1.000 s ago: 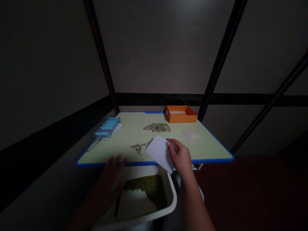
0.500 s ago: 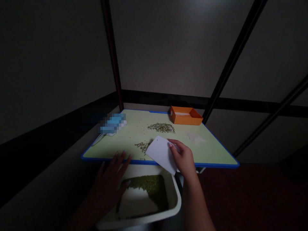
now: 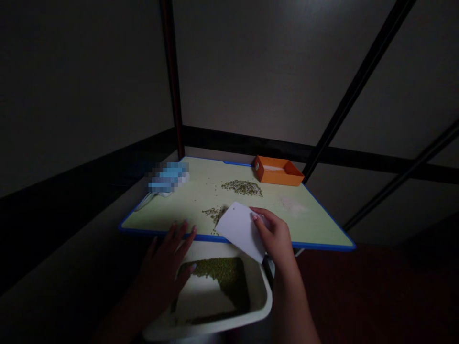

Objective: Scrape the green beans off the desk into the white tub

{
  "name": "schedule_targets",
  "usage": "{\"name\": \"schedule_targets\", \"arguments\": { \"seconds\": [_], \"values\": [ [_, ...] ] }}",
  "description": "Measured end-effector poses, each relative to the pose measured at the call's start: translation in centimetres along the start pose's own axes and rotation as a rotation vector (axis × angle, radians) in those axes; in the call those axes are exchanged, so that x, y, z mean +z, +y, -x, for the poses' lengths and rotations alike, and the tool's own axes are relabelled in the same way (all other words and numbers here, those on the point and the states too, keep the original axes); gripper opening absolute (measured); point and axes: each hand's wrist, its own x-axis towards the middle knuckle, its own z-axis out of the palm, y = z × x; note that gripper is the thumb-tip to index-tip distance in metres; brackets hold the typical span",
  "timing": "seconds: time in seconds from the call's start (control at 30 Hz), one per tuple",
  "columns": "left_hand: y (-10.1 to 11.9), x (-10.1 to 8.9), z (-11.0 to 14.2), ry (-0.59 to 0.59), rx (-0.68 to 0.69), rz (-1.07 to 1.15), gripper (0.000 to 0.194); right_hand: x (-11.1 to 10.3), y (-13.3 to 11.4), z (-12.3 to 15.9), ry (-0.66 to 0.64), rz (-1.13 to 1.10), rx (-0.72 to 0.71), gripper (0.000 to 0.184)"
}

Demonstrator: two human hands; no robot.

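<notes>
My right hand (image 3: 274,234) grips a flat white scraper card (image 3: 242,231) with a small hole near one corner. The card is tilted over the front edge of the pale green table (image 3: 311,224), beside a small scatter of green beans (image 3: 214,213). My left hand (image 3: 168,260), fingers spread, hovers over or rests at the left side of a white tub (image 3: 263,306); which of the two I cannot tell. Inside the tub, many green beans (image 3: 231,277) lie along the far and right sides. Another patch of beans (image 3: 244,187), mixed with something pale, lies farther back on the table.
An orange box (image 3: 279,177) with something white inside stands at the back right. In front of it is a patch of whitish grains (image 3: 290,204). A blurred-out blue and white object (image 3: 168,179) with a cable sits at the left. Dark-framed walls close in behind and left.
The view has shifted slightly. The white card and both hands hold nearly the same places, and a few beans now show near the card's left edge.
</notes>
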Motion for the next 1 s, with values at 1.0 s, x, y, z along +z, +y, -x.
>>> {"name": "schedule_targets", "arguments": {
  "seconds": [1.0],
  "values": [
    [-0.3, 1.4, 0.3, 0.18, 0.046, 0.173, 0.065, 1.0, -0.9, 0.4, 0.115, 0.073, 0.049, 0.031]
  ]
}}
